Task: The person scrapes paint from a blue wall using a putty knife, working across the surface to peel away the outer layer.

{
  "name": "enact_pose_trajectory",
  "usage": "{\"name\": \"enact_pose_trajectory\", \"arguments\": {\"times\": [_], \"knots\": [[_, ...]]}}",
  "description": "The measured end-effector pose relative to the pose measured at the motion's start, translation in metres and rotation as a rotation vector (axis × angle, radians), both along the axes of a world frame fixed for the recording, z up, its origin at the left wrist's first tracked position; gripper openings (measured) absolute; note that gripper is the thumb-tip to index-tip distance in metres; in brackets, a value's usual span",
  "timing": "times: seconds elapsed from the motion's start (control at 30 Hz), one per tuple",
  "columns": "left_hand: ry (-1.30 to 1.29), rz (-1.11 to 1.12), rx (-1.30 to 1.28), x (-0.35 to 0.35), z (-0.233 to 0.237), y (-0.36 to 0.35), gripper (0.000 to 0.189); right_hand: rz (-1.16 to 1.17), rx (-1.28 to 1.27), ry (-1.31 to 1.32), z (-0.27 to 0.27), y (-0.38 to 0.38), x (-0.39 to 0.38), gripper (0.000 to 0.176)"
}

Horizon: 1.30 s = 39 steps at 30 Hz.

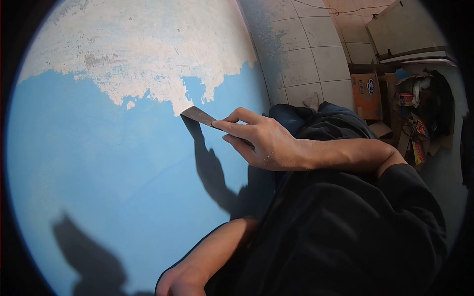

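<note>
My right hand (pixel 271 140) grips a putty knife (pixel 200 116), pinched between thumb and fingers. The flat metal blade touches the wall (pixel 113 163) at the lower tip of a bare whitish patch (pixel 148 54). Around the blade, blue paint ends in a ragged edge, with small blue islands left inside the pale area. At the bottom of the view, my left hand (pixel 183 282) shows only its back and wrist, near the wall. Its fingers are cut off by the frame edge, so what it holds, if anything, is hidden.
Tiled surface (pixel 316 54) meets the wall at the top. On the right lie an orange carton (pixel 366 96), colourful packets (pixel 418 140) and a black bag (pixel 441 103), below a pale panel (pixel 407 27). My jeans-clad legs (pixel 286 117) are close to the wall. Shadows of my arms fall across the blue paint.
</note>
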State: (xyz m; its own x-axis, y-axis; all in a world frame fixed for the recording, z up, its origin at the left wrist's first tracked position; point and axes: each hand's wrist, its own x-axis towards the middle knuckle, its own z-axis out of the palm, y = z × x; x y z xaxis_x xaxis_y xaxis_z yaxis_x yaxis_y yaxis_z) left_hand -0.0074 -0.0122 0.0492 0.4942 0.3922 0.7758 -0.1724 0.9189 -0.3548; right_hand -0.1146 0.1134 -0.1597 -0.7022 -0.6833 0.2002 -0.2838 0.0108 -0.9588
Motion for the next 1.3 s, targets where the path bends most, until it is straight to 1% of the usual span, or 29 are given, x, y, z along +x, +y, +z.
{"name": "enact_pose_trajectory", "arguments": {"times": [0.1,0.17,0.27,0.3,0.4,0.43,0.53,0.67,0.77,0.8,0.9,0.93,1.07,1.17,1.3], "knots": [[-0.056,0.069,-0.01,0.007,0.0,-0.003,0.04,-0.017,0.001,0.004,-0.003,-0.002,0.002,0.039],[-0.059,0.064,-0.004,0.008,-0.001,-0.002,0.04,-0.01,0.013,-0.012,-0.002,-0.003,-0.007,0.042],[-0.039,0.016,-0.002,0.005,0.0,-0.001,0.041,0.02,-0.038,-0.018,-0.001,0.004,0.008,0.049],[-0.021,-0.003,-0.003,0.002,-0.001,0.0,0.041,0.093,-0.006,-0.019,0.002,0.011,0.01,0.055],[-0.043,0.012,-0.004,0.002,-0.001,-0.001,0.042,0.045,-0.076,0.086,-0.015,0.013,0.002,0.059],[-0.039,0.016,0.0,0.002,-0.001,0.0,0.042,0.053,-0.028,0.134,-0.015,0.013,-0.005,0.062],[-0.03,0.003,0.014,0.002,0.0,0.002,0.042,0.037,0.012,0.172,-0.008,0.009,-0.003,0.064],[-0.027,0.003,0.003,0.003,0.001,0.002,0.042,0.051,0.023,0.14,-0.007,0.008,0.006,0.064],[-0.012,-0.008,0.0,0.0,0.001,0.002,0.042,0.047,-0.009,0.098,0.0,0.009,0.006,0.059],[-0.001,-0.012,0.003,0.0,-0.001,0.001,0.043,0.06,0.01,0.046,0.0,0.01,0.003,0.057],[-0.07,0.053,-0.02,0.009,0.001,-0.001,0.043,0.094,0.046,-0.09,0.008,0.014,-0.009,0.054],[-0.068,0.039,-0.014,0.01,0.001,-0.001,0.043,0.101,0.052,-0.121,0.012,0.016,-0.012,0.053],[-0.038,-0.003,0.002,0.007,0.0,-0.001,0.044,0.127,0.062,-0.161,0.026,0.023,-0.029,0.053],[-0.04,0.017,0.0,0.008,0.003,0.001,0.044,0.034,-0.08,-0.056,0.022,0.022,-0.029,0.057],[-0.034,-0.02,0.013,0.003,0.003,0.004,0.043,0.015,-0.009,0.255,0.001,0.005,0.002,0.066]]}}
